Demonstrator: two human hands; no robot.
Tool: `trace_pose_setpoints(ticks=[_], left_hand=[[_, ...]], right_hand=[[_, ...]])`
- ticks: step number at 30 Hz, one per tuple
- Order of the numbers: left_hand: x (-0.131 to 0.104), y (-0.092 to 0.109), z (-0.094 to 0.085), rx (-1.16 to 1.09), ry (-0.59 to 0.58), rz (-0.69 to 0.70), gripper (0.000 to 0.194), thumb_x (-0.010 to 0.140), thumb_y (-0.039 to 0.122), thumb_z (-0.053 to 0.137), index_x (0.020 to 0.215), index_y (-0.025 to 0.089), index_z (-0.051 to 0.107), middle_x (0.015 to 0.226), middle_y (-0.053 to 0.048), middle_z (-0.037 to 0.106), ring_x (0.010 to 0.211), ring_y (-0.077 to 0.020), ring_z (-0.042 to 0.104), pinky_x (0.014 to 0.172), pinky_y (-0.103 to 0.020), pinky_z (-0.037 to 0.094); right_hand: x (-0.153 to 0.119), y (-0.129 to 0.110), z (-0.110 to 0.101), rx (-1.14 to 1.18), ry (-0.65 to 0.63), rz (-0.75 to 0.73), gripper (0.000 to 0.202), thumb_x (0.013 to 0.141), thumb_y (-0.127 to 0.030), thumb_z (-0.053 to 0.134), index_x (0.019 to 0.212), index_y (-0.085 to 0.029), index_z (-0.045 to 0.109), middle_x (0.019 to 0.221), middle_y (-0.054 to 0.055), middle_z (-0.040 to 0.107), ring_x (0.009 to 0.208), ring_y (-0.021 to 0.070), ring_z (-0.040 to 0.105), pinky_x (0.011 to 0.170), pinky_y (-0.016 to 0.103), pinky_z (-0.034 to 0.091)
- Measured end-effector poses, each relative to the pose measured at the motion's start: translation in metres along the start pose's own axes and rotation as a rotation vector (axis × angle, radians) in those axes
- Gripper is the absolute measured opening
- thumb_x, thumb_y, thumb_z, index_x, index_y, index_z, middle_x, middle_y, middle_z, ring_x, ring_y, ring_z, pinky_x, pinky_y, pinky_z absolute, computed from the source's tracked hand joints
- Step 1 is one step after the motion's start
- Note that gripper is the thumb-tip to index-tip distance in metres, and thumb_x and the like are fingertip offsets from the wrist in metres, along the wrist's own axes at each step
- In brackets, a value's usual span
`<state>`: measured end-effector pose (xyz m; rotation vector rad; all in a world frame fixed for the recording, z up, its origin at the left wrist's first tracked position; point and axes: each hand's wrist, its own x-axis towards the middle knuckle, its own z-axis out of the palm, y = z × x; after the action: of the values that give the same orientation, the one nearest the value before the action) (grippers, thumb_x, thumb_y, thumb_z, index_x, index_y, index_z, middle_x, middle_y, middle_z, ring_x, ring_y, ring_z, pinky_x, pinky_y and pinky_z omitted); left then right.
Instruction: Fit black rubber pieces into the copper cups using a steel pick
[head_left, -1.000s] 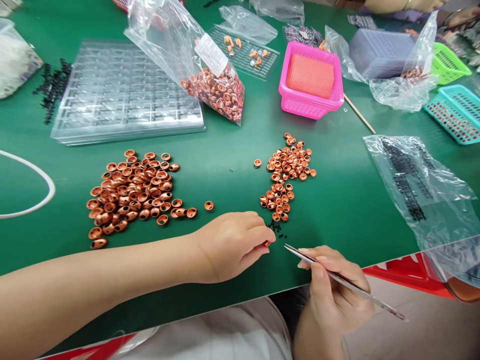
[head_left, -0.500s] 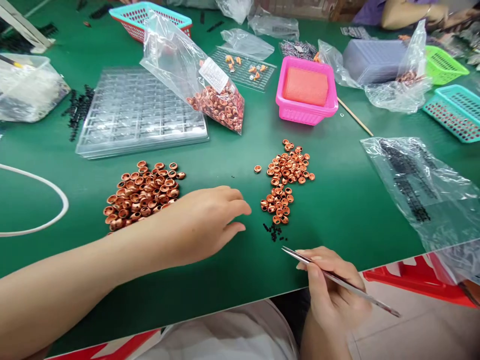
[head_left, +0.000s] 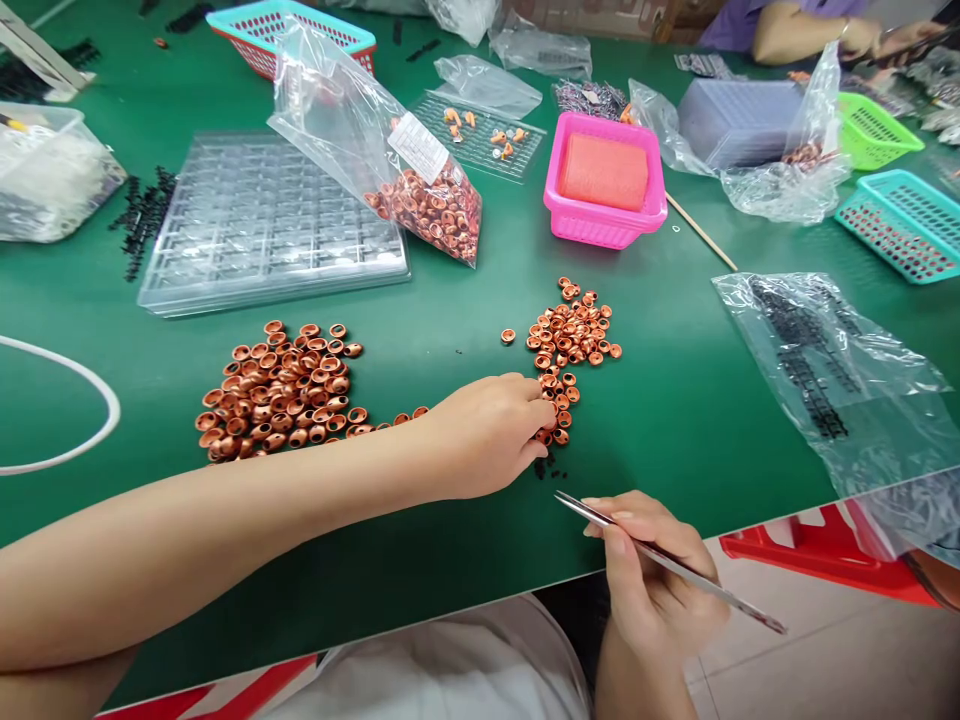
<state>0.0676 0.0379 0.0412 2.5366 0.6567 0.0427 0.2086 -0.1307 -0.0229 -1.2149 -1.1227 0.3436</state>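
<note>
My left hand (head_left: 491,435) reaches across the table, its fingers curled at the near end of the right pile of small copper-coloured rings (head_left: 571,332). A ring shows between thumb and forefinger; how firmly it is gripped is partly hidden. Just below the fingertips lie several tiny black pieces (head_left: 553,470), partly covered by the hand. In my right hand (head_left: 660,575) are metal tweezers (head_left: 675,567), held like a pen, their tips pointing left near the black pieces. Behind my left forearm lies a larger pile of the same rings (head_left: 281,390), with a few strung out to its right.
Stacked clear plastic trays (head_left: 270,225) and a bag of copper-coloured rings (head_left: 435,210) lie behind the piles. A pink basket (head_left: 604,215) with a red-orange block stands mid-back. A clear bag with black parts (head_left: 799,360) lies right. Another person's arm (head_left: 799,35) rests far right.
My left hand has moved right, from the gap between the piles to the near end of the right pile. My right hand still holds the tweezers. The view has shifted slightly.
</note>
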Motion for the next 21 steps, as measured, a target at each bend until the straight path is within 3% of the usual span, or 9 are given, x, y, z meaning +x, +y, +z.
trace_pose_setpoints(ticks=[10, 14, 21], left_hand=[[0.004, 0.000, 0.001, 0.074, 0.004, 0.057, 0.012, 0.089, 0.018, 0.061, 0.094, 0.015, 0.072, 0.092, -0.007, 0.064, 0.086, -0.0229, 0.059, 0.075, -0.034, 0.048], [0.003, 0.000, 0.000, 0.046, 0.060, 0.055, 0.012, 0.086, 0.016, 0.063, 0.094, 0.016, 0.072, 0.092, -0.005, 0.065, 0.086, -0.0208, 0.060, 0.074, -0.032, 0.047], [-0.032, 0.007, 0.000, 0.144, 0.078, -0.081, 0.012, 0.088, 0.022, 0.058, 0.087, 0.016, 0.068, 0.085, -0.005, 0.063, 0.079, -0.0206, 0.059, 0.068, -0.032, 0.046]], right_hand=[[-0.001, 0.000, 0.000, 0.020, -0.021, -0.033, 0.029, 0.081, 0.001, 0.064, 0.104, -0.017, 0.065, 0.088, 0.004, 0.071, 0.081, 0.0215, 0.072, 0.065, 0.038, 0.060], [-0.001, 0.002, 0.000, 0.023, -0.022, -0.047, 0.033, 0.080, 0.002, 0.064, 0.105, -0.018, 0.065, 0.090, 0.004, 0.072, 0.082, 0.0215, 0.072, 0.066, 0.037, 0.059], [0.001, 0.002, -0.001, 0.009, -0.040, -0.061, 0.033, 0.080, 0.001, 0.064, 0.106, -0.019, 0.065, 0.088, 0.004, 0.072, 0.081, 0.0214, 0.073, 0.064, 0.037, 0.060]])
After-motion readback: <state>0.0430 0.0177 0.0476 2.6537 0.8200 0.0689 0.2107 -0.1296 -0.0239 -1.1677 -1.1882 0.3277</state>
